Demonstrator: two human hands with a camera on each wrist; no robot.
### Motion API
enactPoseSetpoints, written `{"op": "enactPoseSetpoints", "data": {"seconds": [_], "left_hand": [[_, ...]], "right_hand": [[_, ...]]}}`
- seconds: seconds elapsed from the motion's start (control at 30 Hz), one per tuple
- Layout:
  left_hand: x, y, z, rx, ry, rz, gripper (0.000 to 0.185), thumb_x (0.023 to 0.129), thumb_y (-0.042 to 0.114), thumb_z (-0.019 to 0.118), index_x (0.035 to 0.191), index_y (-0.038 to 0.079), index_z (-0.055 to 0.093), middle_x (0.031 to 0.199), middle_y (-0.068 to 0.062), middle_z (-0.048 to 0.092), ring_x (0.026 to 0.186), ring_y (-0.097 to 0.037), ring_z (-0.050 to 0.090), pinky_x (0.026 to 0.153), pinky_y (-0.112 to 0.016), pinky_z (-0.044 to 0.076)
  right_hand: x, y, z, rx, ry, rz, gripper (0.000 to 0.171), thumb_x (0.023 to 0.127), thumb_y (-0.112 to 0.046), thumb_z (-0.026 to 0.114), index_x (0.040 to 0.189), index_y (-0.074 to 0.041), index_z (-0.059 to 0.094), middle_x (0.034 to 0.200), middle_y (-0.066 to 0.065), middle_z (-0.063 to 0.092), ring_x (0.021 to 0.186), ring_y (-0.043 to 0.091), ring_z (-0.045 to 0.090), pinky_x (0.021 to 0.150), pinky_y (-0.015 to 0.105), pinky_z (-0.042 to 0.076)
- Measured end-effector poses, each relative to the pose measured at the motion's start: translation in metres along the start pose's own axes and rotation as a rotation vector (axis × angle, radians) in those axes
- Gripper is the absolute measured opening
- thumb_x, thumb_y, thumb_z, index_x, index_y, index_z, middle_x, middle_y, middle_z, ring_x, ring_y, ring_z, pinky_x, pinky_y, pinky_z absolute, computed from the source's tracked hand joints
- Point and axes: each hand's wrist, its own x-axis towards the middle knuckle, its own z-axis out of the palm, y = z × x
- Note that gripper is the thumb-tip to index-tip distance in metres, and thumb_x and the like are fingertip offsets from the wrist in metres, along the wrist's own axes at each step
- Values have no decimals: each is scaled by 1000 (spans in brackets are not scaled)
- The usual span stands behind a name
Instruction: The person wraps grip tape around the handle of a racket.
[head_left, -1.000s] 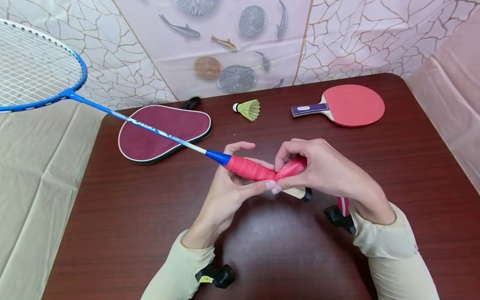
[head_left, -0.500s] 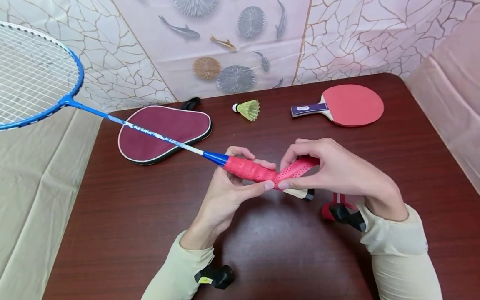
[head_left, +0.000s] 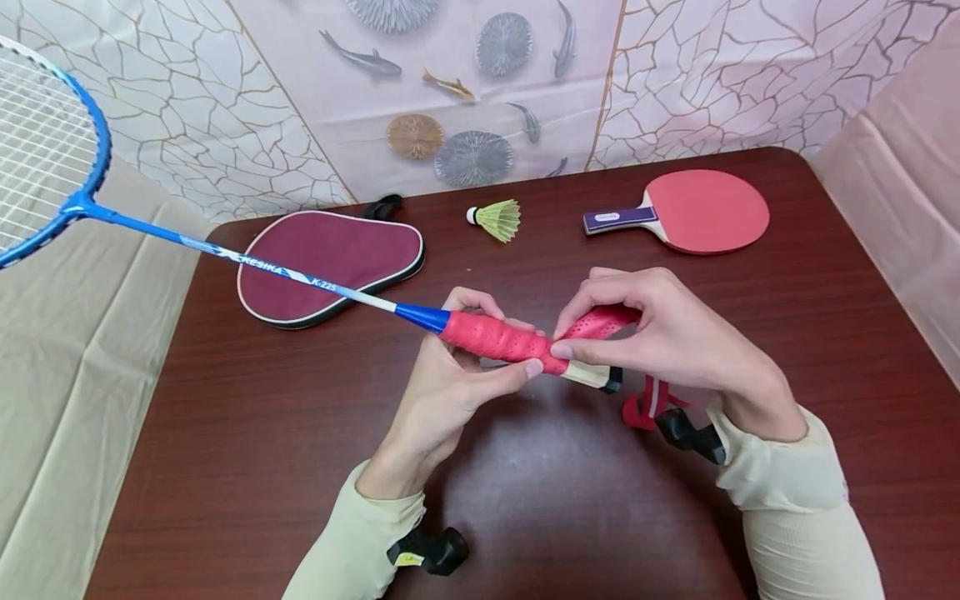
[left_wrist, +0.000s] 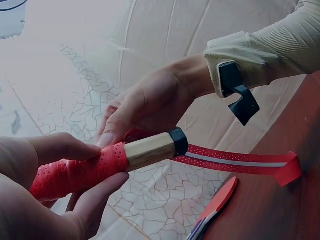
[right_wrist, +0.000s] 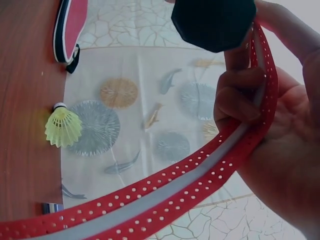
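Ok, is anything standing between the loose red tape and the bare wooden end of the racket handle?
Nothing visible does. The red tape joins the wrapping beside the bare wood, which shows uncovered up to its black end cap. The left grip holds the wrapping near its edge without visibly covering that wood.

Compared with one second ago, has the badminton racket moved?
Yes: in the head view, the badminton racket has shifted left and slightly lower, judged against the maroon paddle case.

From here, the racket head (head_left: 47,142) runs off the head view's left edge, its shaft (head_left: 247,262) covering some maroon case (head_left: 341,246)
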Motion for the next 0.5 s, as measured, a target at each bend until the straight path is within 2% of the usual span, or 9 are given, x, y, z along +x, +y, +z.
{"op": "enactPoseSetpoints", "data": {"seconds": [0.1, 0.27, 0.5], "left_hand": [[0, 1, -1, 0, 9, -13, 51, 79, -8, 75, 116, 9, 45, 118, -21, 63, 111, -36, 61, 86, -43, 55], [1, 0, -2, 23, 41, -18, 50, 81, -6, 75, 117, 6, 43, 117, -19, 65, 111, -34, 63, 88, -41, 54], [2, -5, 0, 3, 73, -19, 49, 81, -7, 74, 116, 7, 43, 117, -19, 66, 112, -33, 62, 88, -40, 54]], "right_hand": [[1, 3, 2, 6, -5, 22, 24, 78, -11, 84, 94, -24, 73, 84, -11, 64, 70, 9, 56, 55, 22, 49], [3, 7, 4, 21, -28, 112, 18, 82, -20, 81, 97, -26, 73, 87, -10, 66, 72, 11, 58, 57, 24, 48], [3, 6, 2, -39, -58, 189, 17, 84, -28, 79, 100, -29, 73, 90, -12, 66, 78, 10, 58, 64, 24, 48]]}}
